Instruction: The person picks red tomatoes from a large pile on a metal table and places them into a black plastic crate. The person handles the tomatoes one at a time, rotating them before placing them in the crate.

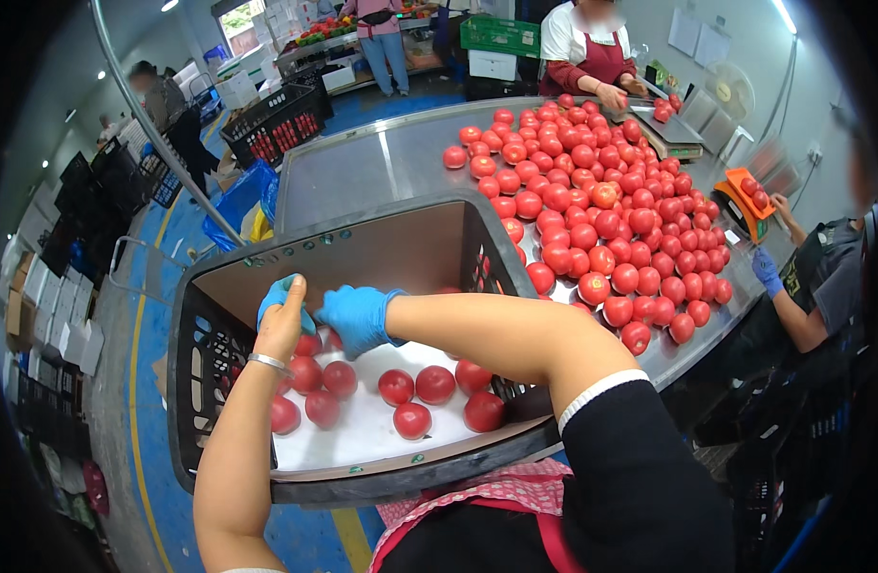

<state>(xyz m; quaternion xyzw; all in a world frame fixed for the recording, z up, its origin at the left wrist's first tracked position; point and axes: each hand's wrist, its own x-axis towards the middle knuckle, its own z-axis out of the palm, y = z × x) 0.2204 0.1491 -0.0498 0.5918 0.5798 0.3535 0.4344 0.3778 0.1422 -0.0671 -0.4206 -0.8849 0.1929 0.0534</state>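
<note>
Both my hands are inside a black plastic crate (192, 387) set in front of me, over its left half. My left hand (285, 311) has blue glove material around its fingers, while the thumb and wrist are bare. Just to its right, my right hand (360, 319) wears a blue glove, its fingers curled toward the left. Whether either hand grips anything is hidden. Several red tomatoes (412, 420) lie on the white liner (364, 444) at the crate's bottom, some directly below my hands. Brown cardboard (425, 247) lines the far wall.
A metal table (339, 172) beyond the crate bears a large heap of tomatoes (596, 193). A co-worker in a red apron (604, 54) handles tomatoes near a scale (672, 129). At right, another person's gloved hand (767, 271) is near an orange scale (747, 193). A metal pole (152, 129) rises at left.
</note>
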